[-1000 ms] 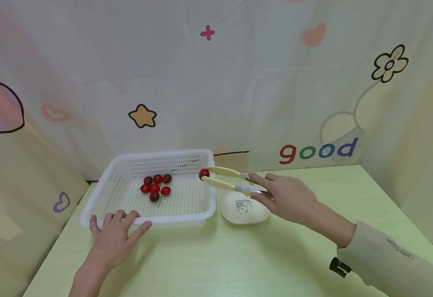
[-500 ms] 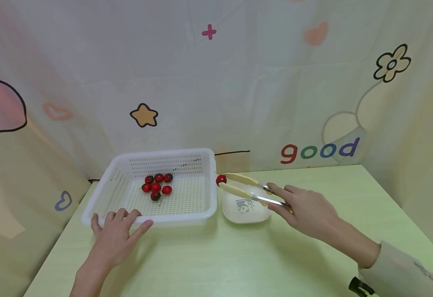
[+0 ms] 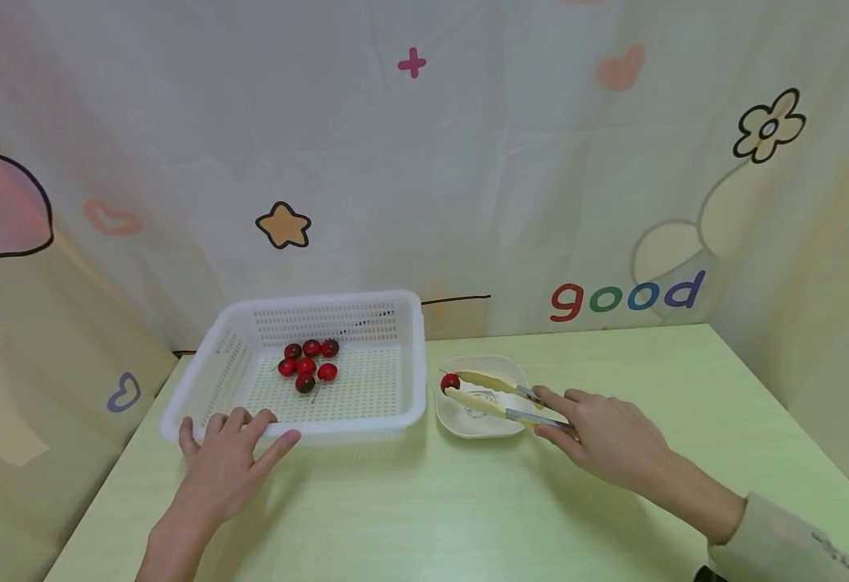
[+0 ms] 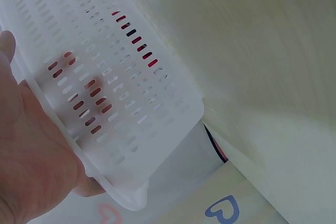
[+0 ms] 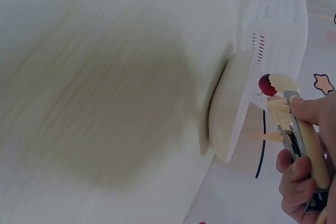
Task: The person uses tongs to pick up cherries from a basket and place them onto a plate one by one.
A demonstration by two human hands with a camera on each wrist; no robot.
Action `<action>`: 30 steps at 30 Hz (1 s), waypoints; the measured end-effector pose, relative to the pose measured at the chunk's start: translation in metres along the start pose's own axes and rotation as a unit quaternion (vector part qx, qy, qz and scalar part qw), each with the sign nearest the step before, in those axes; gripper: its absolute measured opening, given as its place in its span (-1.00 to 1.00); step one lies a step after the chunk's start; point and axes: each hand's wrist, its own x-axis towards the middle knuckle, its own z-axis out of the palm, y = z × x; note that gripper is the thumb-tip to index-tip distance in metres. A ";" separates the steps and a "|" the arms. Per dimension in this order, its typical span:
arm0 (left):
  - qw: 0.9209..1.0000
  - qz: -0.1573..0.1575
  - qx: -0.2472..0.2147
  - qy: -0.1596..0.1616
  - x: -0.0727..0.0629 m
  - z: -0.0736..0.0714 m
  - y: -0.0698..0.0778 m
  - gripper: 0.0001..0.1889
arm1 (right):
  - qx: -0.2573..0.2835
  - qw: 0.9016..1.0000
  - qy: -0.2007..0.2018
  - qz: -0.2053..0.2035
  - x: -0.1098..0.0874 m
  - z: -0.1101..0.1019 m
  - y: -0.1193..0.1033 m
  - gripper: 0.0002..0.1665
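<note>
My right hand (image 3: 610,436) holds food tongs (image 3: 519,394) with cream tips and metal arms. A red cherry (image 3: 450,383) with a thin stem is pinched at their tips, over the left side of a small white dish (image 3: 461,424). The dish has a panda drawing, partly hidden by the tongs. In the right wrist view, the cherry (image 5: 267,85) shows beyond the dish rim. My left hand (image 3: 224,469) grips the front rim of a white slotted plastic basket (image 3: 366,423); its fingers show through the slots in the left wrist view. Several cherries (image 3: 306,367) lie in the basket.
Basket and dish stand side by side on a pale green table (image 3: 366,517). A patterned curtain (image 3: 424,178) hangs behind the table and along its sides.
The right hand has carried the tongs and cherry rightward from the basket's right rim, then lowered them over the dish. The left hand stays on the basket rim.
</note>
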 end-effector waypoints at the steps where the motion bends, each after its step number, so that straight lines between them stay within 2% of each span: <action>1: 1.000 0.001 0.000 0.000 0.000 0.000 0.000 -0.36 | 0.000 1.000 -0.003 0.002 -0.001 0.001 0.000 -0.40; 10: 1.000 0.000 0.002 -0.003 0.001 0.000 0.000 -0.35 | 0.009 0.999 -0.038 0.010 -0.002 0.010 -0.001 -0.42; 18: 1.000 -0.002 0.002 -0.006 0.000 0.000 0.000 -0.37 | 0.017 0.998 -0.051 0.022 -0.001 0.010 -0.003 -0.35; 30: 1.000 -0.002 0.000 -0.009 0.000 0.000 0.000 -0.37 | 0.028 0.999 -0.025 0.023 0.008 0.004 0.002 -0.33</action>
